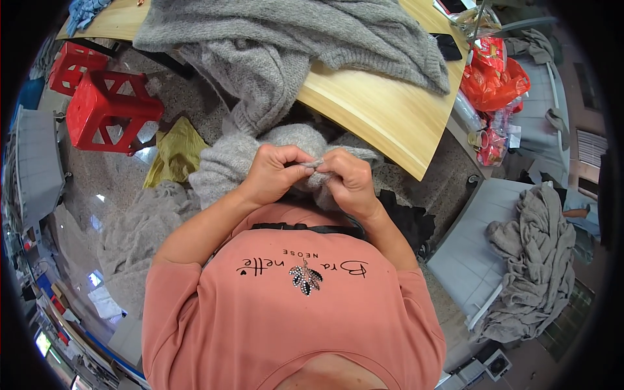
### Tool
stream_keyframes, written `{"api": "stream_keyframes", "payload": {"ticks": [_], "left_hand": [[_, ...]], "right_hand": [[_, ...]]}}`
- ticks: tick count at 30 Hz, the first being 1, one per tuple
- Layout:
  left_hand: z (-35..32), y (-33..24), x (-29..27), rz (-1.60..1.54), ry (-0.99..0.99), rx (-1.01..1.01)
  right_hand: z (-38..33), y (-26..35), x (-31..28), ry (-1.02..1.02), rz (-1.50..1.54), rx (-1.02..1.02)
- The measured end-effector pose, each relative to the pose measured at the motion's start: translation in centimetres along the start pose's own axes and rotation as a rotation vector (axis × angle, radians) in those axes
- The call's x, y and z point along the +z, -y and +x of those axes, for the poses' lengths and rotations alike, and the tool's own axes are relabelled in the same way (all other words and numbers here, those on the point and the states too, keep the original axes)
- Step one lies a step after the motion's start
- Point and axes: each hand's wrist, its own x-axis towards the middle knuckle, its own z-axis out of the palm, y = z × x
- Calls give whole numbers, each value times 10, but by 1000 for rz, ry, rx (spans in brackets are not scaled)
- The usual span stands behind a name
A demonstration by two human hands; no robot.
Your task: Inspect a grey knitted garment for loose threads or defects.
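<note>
A fuzzy grey knitted garment [224, 166] is bunched over my lap. My left hand [278, 172] pinches a small bit of its knit between thumb and forefinger. Close against it, my right hand [348, 179] grips the same spot, thumb and fingers pressed together. The fingertips of both hands nearly touch, and the exact bit between them is mostly covered. More grey knitwear [292, 32] is heaped on the wooden table just beyond my hands, with one part hanging over the edge toward my lap.
The wooden table [370, 114] has a corner ahead to the right, with a dark phone [446, 47] near its edge. Red stools [110, 107] stand at left, by a yellow cloth or sack [175, 153] and a grey knit pile [146, 227]. Another grey pile [536, 260] lies at right.
</note>
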Motion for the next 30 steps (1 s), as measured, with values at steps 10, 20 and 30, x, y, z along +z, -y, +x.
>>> {"api": "stream_keyframes", "payload": {"ticks": [10, 20, 30], "left_hand": [[1, 1, 5, 383, -133, 359], [9, 3, 18, 691, -352, 826], [23, 9, -39, 802, -27, 458]], "right_hand": [[4, 2, -1, 80, 25, 264], [-4, 21, 12, -193, -86, 164], [-13, -9, -13, -150, -452, 47]]}}
